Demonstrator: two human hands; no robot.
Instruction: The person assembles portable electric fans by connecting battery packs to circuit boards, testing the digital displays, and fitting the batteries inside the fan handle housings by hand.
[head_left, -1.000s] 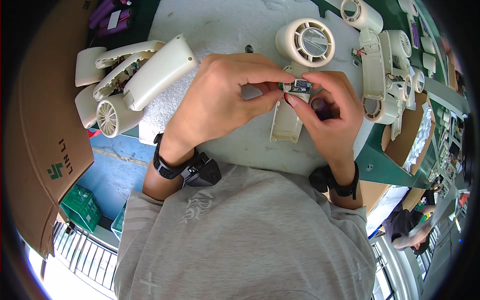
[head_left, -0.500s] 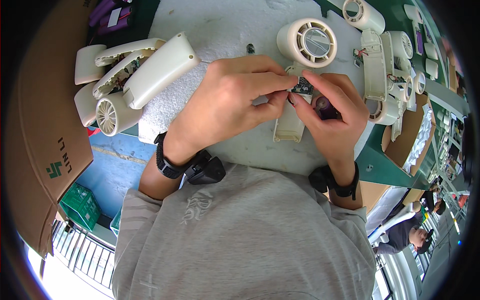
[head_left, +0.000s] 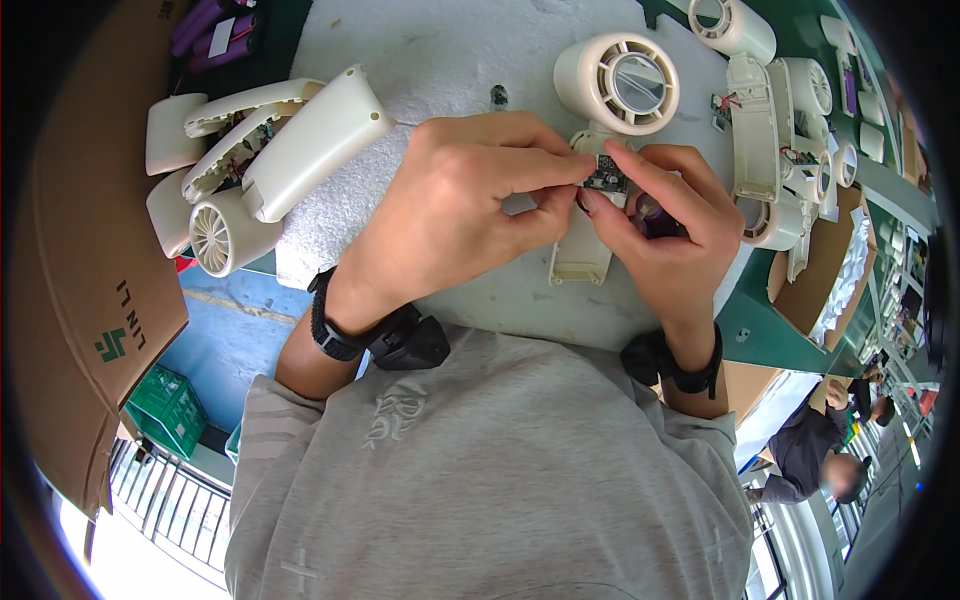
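Observation:
A small dark circuit board [head_left: 606, 176] is pinched between my two hands above a white handheld-fan body. My left hand [head_left: 480, 190] grips the board's left edge with thumb and forefinger. At its right side, the thumb and forefinger of my right hand [head_left: 668, 215] hold it too. A dark purple cylinder [head_left: 656, 218], like a battery, shows partly beneath my right fingers; whether they touch it I cannot tell. Below the board lies the open white handle shell [head_left: 580, 250], partly hidden by my hands. The round fan head [head_left: 616, 84] stands just beyond it.
White foam padding [head_left: 440, 50] covers the work surface. Several fan bodies and shells [head_left: 318, 145] are piled at left, with more [head_left: 755, 130] at right. Purple battery packs [head_left: 215, 35] lie far left. Cardboard boxes [head_left: 95, 200] flank the table; a person [head_left: 810, 450] is beyond at right.
Both hands keep hold of the board with hardly any movement. The whole view has shifted slightly, and the person in the background at right has changed posture.

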